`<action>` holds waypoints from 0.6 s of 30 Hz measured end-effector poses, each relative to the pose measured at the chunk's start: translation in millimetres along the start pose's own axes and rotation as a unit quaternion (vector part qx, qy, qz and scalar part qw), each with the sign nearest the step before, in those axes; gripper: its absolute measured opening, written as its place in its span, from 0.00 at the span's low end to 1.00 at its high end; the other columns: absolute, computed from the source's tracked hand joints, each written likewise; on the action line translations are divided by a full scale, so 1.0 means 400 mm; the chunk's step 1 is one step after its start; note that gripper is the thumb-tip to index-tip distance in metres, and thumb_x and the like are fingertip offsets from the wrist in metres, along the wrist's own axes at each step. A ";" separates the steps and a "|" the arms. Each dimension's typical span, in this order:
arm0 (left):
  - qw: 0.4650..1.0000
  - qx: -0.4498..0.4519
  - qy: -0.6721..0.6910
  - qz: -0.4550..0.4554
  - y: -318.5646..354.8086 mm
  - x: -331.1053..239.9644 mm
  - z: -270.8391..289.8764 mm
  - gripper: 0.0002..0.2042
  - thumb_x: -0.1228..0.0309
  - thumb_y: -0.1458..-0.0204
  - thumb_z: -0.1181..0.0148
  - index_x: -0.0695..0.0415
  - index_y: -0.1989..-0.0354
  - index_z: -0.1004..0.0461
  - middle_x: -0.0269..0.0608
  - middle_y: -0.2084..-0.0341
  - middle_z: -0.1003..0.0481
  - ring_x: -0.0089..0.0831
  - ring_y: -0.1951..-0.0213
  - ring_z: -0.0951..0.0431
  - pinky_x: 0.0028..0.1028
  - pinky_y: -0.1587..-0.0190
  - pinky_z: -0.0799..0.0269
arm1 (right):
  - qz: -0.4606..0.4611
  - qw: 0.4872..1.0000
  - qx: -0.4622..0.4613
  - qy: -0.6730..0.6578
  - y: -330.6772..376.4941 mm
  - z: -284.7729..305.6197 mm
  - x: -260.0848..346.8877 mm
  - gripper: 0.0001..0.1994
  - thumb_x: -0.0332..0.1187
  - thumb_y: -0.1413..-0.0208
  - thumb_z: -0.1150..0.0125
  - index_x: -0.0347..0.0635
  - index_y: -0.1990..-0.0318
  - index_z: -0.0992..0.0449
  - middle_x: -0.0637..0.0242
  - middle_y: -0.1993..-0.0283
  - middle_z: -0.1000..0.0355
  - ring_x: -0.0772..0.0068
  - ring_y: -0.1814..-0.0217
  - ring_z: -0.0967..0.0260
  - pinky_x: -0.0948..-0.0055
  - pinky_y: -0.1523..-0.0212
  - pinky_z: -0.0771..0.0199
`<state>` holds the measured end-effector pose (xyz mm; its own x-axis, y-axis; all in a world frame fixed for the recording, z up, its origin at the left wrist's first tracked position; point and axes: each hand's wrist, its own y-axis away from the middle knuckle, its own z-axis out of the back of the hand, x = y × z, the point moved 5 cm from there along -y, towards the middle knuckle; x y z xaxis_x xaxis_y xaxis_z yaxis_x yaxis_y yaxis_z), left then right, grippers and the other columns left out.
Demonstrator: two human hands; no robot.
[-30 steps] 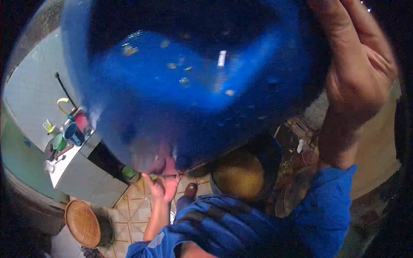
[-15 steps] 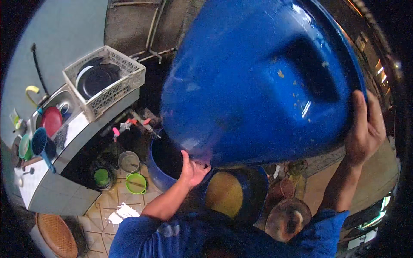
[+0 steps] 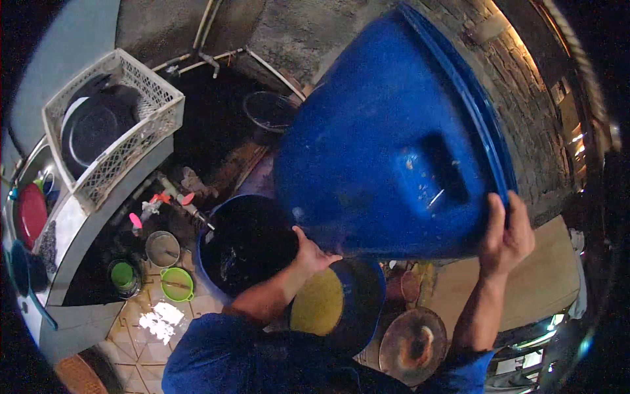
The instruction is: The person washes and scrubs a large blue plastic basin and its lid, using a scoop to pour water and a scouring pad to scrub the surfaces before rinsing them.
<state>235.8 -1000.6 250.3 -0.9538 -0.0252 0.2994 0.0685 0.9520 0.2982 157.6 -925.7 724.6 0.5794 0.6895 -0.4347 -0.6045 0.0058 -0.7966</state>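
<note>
A big blue plastic barrel (image 3: 367, 144) is held up tilted, with its rim toward the upper right and a recessed handle in its side. My right hand (image 3: 508, 233) grips the rim at the barrel's lower right. Against the lower left edge, my left hand (image 3: 316, 255) supports the base, thumb up along the wall and fingertips hidden underneath. Just left of it stands a dark-filled blue drum (image 3: 210, 266), and my left forearm crosses over its near side. Below the barrel is another blue drum (image 3: 374, 295) with a yellowish round shape (image 3: 317, 302) in it.
On the counter at left, a white plastic crate (image 3: 125, 154) holds dark pans. Taps with red handles (image 3: 157, 200) stick out beside the drum. A green colander (image 3: 177, 284) and a metal pot (image 3: 163, 249) sit on the tiled floor. A round stained lid (image 3: 413, 345) lies near my right forearm.
Held in both hands, the barrel has moved farther off and looks smaller, with more of its rim showing. The view has shifted, so the crate and counter sit further left.
</note>
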 end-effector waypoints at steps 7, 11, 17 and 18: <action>0.999 -0.044 0.015 -0.014 -0.175 -0.009 0.035 0.56 0.18 0.59 0.72 0.48 0.27 0.52 0.41 0.29 0.46 0.51 0.28 0.55 0.65 0.33 0.74 | 0.044 0.998 0.034 -0.007 0.051 -0.161 -0.022 0.11 0.31 0.50 0.29 0.35 0.63 0.22 0.59 0.76 0.29 0.59 0.78 0.32 0.65 0.75 0.33; 0.997 -0.077 0.032 -0.002 -0.255 -0.022 0.076 0.55 0.18 0.58 0.73 0.47 0.27 0.51 0.41 0.30 0.45 0.51 0.28 0.52 0.65 0.33 0.71 | 0.045 0.995 0.087 0.008 0.115 -0.259 -0.053 0.12 0.32 0.49 0.30 0.35 0.61 0.23 0.57 0.74 0.28 0.56 0.77 0.31 0.65 0.75 0.33; 0.992 -0.120 0.026 0.014 -0.333 -0.048 0.102 0.55 0.18 0.58 0.74 0.48 0.27 0.52 0.41 0.29 0.46 0.52 0.29 0.49 0.65 0.33 0.64 | -0.106 0.991 0.074 -0.042 0.134 -0.356 -0.159 0.10 0.31 0.45 0.32 0.34 0.60 0.23 0.53 0.68 0.24 0.57 0.70 0.25 0.66 0.67 0.26; 0.992 -0.125 0.027 0.004 -0.341 -0.074 0.127 0.55 0.18 0.57 0.74 0.48 0.27 0.53 0.41 0.29 0.46 0.52 0.30 0.48 0.65 0.33 0.63 | -0.124 0.988 0.079 -0.057 0.124 -0.384 -0.158 0.10 0.31 0.45 0.33 0.34 0.60 0.23 0.53 0.67 0.24 0.57 0.70 0.25 0.66 0.66 0.26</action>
<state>239.8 -1114.2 154.9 -0.9363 -0.0407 0.3488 0.1531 0.8467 0.5096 175.0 -1080.1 648.1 0.6595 0.7305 -0.1772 -0.5349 0.2904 -0.7934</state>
